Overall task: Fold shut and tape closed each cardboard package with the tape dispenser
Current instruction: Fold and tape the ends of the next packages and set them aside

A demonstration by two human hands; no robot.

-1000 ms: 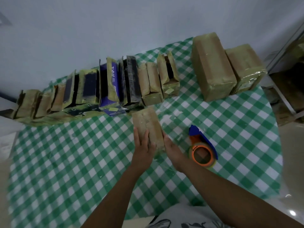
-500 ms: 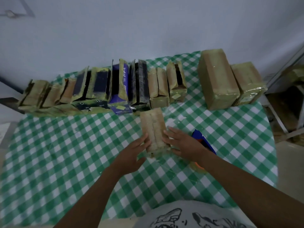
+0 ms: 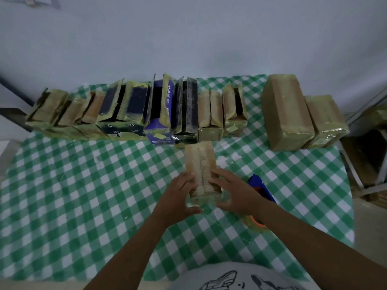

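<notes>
Between left hand [image 3: 179,198] and right hand [image 3: 237,193], cardboard package [image 3: 200,162]

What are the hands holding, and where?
The package, by its near end: left hand and right hand press its two sides, fingers straight on top.

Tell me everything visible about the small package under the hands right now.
The small package is a narrow, tan cardboard block, flaps folded shut with a seam running along its top. Glossy clear tape seems to cover the top and wrinkle over the near end. It lies flat on the checked tablecloth, long axis pointing away from the person, just in front of the row of open packages. The left hand presses its left side and the right hand rests fingers on its top right.
</notes>
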